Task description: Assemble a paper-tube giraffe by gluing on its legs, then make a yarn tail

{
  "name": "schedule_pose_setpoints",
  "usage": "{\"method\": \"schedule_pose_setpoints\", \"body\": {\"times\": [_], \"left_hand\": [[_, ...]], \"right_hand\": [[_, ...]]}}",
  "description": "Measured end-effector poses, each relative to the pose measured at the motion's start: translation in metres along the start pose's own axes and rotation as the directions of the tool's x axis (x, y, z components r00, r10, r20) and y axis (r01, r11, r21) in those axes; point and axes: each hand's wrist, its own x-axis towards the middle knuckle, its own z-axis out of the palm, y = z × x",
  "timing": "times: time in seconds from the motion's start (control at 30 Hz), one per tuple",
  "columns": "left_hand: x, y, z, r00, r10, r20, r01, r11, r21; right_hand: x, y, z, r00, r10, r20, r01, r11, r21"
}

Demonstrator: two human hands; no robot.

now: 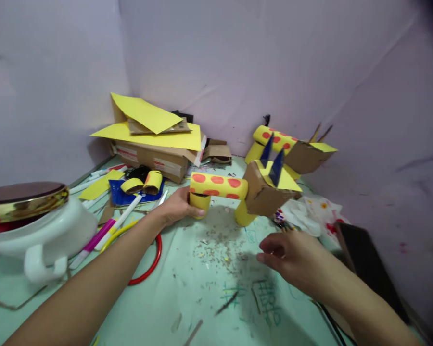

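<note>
A yellow paper-tube figure with red spots (218, 186) stands on the pale green table, with two yellow tube legs showing. At its right end is a brown cardboard head (263, 192) with a yellow top and two dark blue pointed pieces. My left hand (180, 205) is closed around the figure's left leg, thumb in front. Below and to the right of the figure, my right hand (286, 250) hangs over the table with its fingers curled and thumb apart from them, nothing visible between them.
Behind at the right stands a similar spotted figure (281, 140). Yellow sheets (147, 139) lie on a cardboard box (151, 161) at the back left. Markers (122, 218), a red ring (155, 262) and a white pot (57, 235) are left; a dark flat object (368, 264) is right.
</note>
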Motion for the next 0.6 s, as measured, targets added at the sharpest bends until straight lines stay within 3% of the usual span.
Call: {"method": "schedule_pose_setpoints", "body": {"times": [0.07, 0.13, 0.2, 0.27, 0.4, 0.6], "left_hand": [[0.001, 0.0, -0.001, 1.0, 0.003, 0.001, -0.003, 1.0, 0.007], [0.001, 0.001, -0.002, 1.0, 0.006, -0.005, -0.006, 1.0, 0.018], [0.001, 0.001, -0.002, 1.0, 0.001, -0.021, 0.0, 0.999, 0.034], [0.001, 0.002, -0.001, 0.999, -0.01, -0.044, 0.012, 0.999, 0.053], [0.002, 0.004, 0.001, 0.995, -0.014, -0.102, 0.022, 0.997, 0.076], [0.007, 0.003, 0.004, 0.987, -0.03, -0.158, 0.052, 0.99, 0.132]], "right_hand": [[0.014, 0.023, 0.009, 0.995, 0.104, 0.009, -0.105, 0.989, 0.102], [0.031, 0.037, 0.018, 0.976, 0.206, -0.066, -0.174, 0.928, 0.329], [0.047, 0.04, 0.027, 0.971, 0.21, -0.116, -0.112, 0.823, 0.557], [0.06, 0.038, 0.036, 0.977, 0.116, -0.181, 0.046, 0.711, 0.702], [0.074, 0.033, 0.048, 0.943, 0.042, -0.329, 0.226, 0.645, 0.73], [0.075, 0.039, 0.06, 0.938, 0.077, -0.339, 0.21, 0.652, 0.728]]}}
